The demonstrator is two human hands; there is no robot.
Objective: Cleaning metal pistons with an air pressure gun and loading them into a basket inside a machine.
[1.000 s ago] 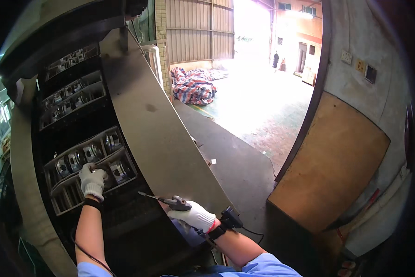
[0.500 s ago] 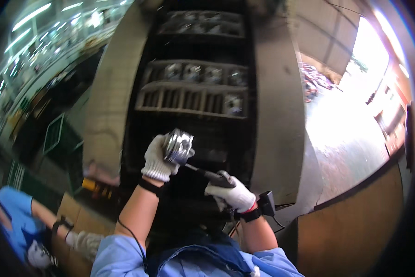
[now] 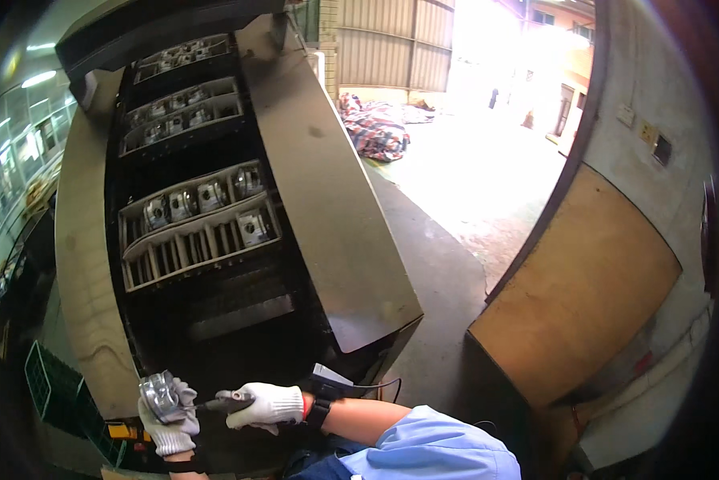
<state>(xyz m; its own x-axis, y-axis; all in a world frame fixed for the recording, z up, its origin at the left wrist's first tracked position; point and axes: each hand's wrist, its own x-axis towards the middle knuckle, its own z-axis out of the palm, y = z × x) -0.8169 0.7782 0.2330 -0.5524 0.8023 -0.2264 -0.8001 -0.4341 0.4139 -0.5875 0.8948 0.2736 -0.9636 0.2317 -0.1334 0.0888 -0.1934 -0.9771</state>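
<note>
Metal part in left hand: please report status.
Left hand holds shiny metal part. Right hand grips grey tool. Shaft points toward part; contact unclear. Nothing visibly blocking.

Your left hand: out of the tray, now lower left with metal part. Your right hand: shifted left, lower frame.

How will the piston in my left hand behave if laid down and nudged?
The piston looks like metal, so probably stiff and fairly heavy. Its round side suggests it may roll; its shiny surface might be slippery.
</note>
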